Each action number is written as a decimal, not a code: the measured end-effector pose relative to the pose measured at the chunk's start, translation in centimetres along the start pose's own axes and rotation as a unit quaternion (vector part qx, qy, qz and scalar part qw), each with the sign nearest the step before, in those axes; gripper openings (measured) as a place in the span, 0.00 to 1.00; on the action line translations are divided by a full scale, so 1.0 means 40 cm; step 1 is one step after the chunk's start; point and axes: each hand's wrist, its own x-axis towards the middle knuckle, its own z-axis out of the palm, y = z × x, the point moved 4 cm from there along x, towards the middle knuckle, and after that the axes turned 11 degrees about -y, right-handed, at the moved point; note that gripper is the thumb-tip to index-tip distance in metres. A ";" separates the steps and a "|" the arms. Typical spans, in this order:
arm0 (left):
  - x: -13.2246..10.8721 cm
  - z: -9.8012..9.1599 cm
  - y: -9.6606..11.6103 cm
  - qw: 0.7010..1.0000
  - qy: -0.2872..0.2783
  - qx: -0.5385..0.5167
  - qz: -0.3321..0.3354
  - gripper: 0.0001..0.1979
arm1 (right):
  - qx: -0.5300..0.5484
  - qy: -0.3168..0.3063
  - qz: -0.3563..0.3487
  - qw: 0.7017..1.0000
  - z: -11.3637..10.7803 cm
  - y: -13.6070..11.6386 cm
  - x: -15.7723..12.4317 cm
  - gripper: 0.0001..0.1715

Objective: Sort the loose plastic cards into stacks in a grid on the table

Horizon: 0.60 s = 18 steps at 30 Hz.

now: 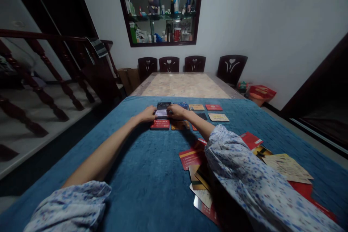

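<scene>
Both my hands reach far forward over a blue cloth. My left hand (149, 114) grips the left edge of a pale lilac stack of cards (162, 114). On that stack's right edge, the fingers of my right hand (177, 111) close in. Behind it lies a dark card stack (164, 105), and in front a red card stack (160, 124). A blue card stack (181, 104) sits just beyond my right hand, partly covered. An orange card stack (179, 125) is nearer me. A dark card (201, 116) shows beside my right wrist.
Farther right lie a yellow card (196, 107), a red card (214, 107) and a cream card (219, 117). Loose cards (191, 157) spread under and around my right sleeve, several partly hidden. The blue cloth (130, 174) covers the table's near part; chairs (195, 63) stand behind it.
</scene>
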 end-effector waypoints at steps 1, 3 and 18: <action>0.002 0.002 -0.001 1.000 0.002 -0.002 0.000 0.12 | 0.000 -0.001 0.000 1.000 0.000 0.000 0.000 0.12; 0.005 0.005 -0.002 1.000 0.004 -0.004 -0.002 0.12 | 0.002 -0.003 0.000 1.000 -0.001 -0.001 0.000 0.11; 0.005 0.003 0.015 1.000 -0.026 0.010 -0.010 0.15 | 0.020 -0.023 0.017 0.999 -0.008 -0.006 0.004 0.16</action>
